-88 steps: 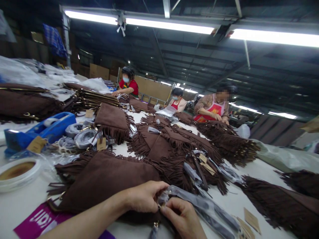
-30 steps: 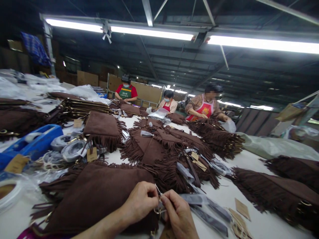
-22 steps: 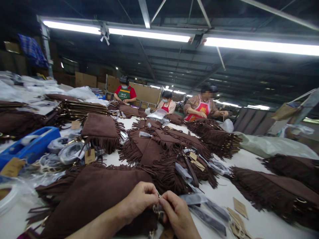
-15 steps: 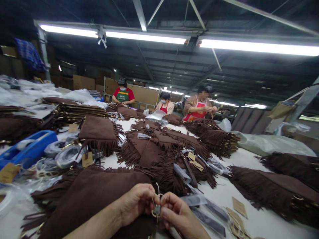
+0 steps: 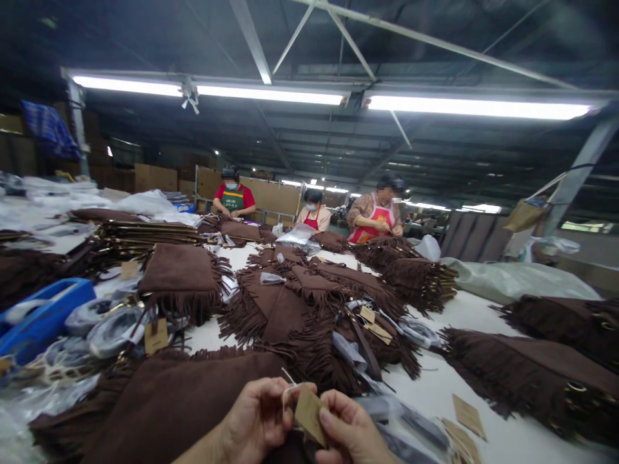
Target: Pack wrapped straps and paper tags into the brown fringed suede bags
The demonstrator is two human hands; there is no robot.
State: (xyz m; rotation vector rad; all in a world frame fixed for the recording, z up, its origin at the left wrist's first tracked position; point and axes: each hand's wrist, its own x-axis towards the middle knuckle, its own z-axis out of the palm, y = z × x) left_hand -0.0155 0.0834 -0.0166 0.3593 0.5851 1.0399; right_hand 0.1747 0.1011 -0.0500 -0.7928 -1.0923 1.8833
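Note:
A brown paper hang tag [image 5: 310, 414] is pinched between the thumb and fingers of my right hand [image 5: 352, 426], low in the middle of the view. Beside it, my left hand [image 5: 258, 412] has its fingertips closed on the tag's thin white string [image 5: 285, 390], one end of which sticks up. Both hands are over a dark brown fringed bag [image 5: 174, 403] lying flat on the table. What lies directly beneath my fingers is hidden.
More fringed bags [image 5: 285, 303] cover the middle of the white table [image 5: 430, 393]. A blue tape dispenser [image 5: 62, 309] and wrapped straps [image 5: 111, 332] lie left. Loose tags [image 5: 468, 415] and a fringed bag [image 5: 527, 367] are right. Three co-workers [image 5: 380, 212] stand or sit opposite.
The brown tag has come up into my right fingers, where a small metal fitting and the string showed before. Both hands sit slightly lower, and the view has tilted up.

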